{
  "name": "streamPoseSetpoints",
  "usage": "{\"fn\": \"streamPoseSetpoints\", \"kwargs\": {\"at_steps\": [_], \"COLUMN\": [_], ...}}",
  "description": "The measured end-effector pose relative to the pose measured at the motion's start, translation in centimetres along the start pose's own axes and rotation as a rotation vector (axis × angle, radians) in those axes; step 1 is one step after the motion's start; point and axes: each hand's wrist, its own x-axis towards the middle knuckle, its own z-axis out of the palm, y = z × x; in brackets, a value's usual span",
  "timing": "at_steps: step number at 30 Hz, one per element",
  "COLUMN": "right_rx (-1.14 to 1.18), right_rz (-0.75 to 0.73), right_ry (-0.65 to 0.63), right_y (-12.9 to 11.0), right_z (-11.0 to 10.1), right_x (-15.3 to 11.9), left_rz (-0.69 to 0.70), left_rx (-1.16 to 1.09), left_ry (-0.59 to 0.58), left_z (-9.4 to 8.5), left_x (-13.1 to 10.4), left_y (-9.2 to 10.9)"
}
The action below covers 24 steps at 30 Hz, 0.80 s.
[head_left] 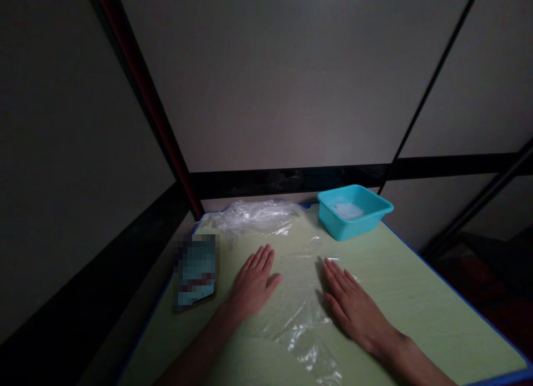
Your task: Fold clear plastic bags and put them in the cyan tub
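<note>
A thin sheet of clear plastic (306, 314), wrinkled toward the near side, lies across the middle of the table. My left hand (255, 283) rests flat at its left side, fingers stretched forward and thumb apart. At the sheet's right side is my right hand (352, 308), palm down with fingers extended and pointing up and left. Neither hand grasps anything. Whether the plastic is a bag or a single film, I cannot tell.
A crumpled heap of clear plastic (258, 215) lies at the table's back edge. The turquoise basin (352, 227) at the back right holds something whitish (348, 210). At left lies a flat, pixelated object (196, 272). Pale panels (291, 86) rise behind the green table (420, 314).
</note>
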Motion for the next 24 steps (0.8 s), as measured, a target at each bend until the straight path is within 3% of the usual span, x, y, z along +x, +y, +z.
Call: {"fn": "streamPoseSetpoints", "kwargs": {"at_steps": [4,24], "right_rx": [-0.028,-0.161], "right_rz": [-0.013,0.030], "right_ry": [-0.025,0.065], "right_y": [-0.5,2.0], "right_z": [0.2,1.5], "right_x": [0.2,-1.0], "left_rz": [-0.030,-0.039], "left_rx": [0.023,0.009], "left_ry": [0.000,-0.054], "left_z": [0.1,-0.5], "left_x": [-0.1,-0.3], "left_y": [-0.5,-1.6]}}
